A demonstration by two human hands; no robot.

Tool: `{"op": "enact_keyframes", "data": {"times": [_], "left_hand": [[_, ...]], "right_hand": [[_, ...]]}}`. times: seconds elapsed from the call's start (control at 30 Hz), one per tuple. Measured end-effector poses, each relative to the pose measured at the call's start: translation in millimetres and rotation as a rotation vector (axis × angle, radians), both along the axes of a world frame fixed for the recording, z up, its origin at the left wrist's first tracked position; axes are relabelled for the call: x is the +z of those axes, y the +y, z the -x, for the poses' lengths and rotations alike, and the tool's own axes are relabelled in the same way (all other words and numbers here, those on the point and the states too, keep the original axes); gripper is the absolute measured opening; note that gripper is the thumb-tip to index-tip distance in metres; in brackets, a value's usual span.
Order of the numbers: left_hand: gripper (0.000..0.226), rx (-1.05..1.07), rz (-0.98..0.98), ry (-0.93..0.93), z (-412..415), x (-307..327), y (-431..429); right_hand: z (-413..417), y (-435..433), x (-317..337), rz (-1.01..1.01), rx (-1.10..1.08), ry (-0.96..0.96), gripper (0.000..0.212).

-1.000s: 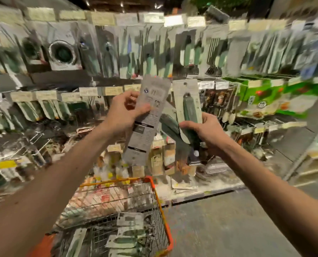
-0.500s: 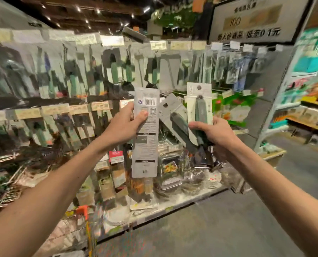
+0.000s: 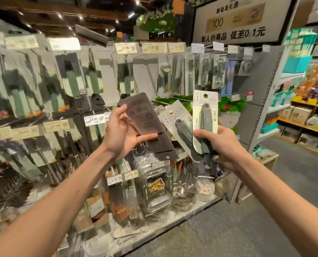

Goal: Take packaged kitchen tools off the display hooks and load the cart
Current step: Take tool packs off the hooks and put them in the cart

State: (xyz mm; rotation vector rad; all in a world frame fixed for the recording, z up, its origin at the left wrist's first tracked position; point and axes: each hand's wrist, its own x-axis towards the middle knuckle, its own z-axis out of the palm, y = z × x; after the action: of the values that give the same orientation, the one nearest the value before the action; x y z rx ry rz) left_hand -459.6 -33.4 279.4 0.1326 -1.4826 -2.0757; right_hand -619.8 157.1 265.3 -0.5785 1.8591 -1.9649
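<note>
Before the hook wall, at 12 o'clock from the person, both hands are raised and apart, each clamped on stock. The left hand [image 3: 123,134] pinches a flat grey carded pack [image 3: 147,123] between thumb and fingers near its middle, its top tilted toward 11 o'clock. The right hand [image 3: 223,145] grips two green-handled tool packs by their lower ends: an upright pack [image 3: 205,115] and a leaning pack [image 3: 175,117] tipped toward 10 o'clock.

They look light and stiff. The card backs would probably bend and the glossy fronts may slide on each other, so gripping over the handles seems safest.

More hanging packs [image 3: 93,78] fill the display hooks [image 3: 209,46] from 9 to 1 o'clock. Foil trays [image 3: 156,188] sit on the bottom shelf [image 3: 165,225], and grey aisle floor [image 3: 256,229] runs toward 4 o'clock. The cart is out of view.
</note>
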Motion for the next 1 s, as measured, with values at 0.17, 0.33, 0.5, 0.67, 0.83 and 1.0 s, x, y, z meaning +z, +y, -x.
{"op": "enact_keyframes", "data": {"times": [0.17,0.33,0.5,0.67,0.83,1.0], "left_hand": [[0.093,-0.129,0.065,0.013,70,-7,-34],[0.031,0.098,0.584,-0.079,140,-13,-70],[0.073,0.172,0.636,-0.116,190,-21,-106],[0.115,0.342,0.696,-0.161,219,-15,-111],[0.127,0.299,0.42,-0.125,238,-4,-116],[0.109,0.296,0.076,-0.149,250,-2,-121]], "right_hand": [[68,-32,9,-0.014,-0.014,0.037,0.041],[132,-74,20,-0.038,0.047,0.073,0.045],[184,-111,20,0.016,0.06,0.043,0.043],[218,-137,17,0.072,0.041,0.05,0.039],[244,-157,26,0.141,0.092,0.023,0.027],[258,-175,32,0.177,0.186,0.032,0.026]]}}
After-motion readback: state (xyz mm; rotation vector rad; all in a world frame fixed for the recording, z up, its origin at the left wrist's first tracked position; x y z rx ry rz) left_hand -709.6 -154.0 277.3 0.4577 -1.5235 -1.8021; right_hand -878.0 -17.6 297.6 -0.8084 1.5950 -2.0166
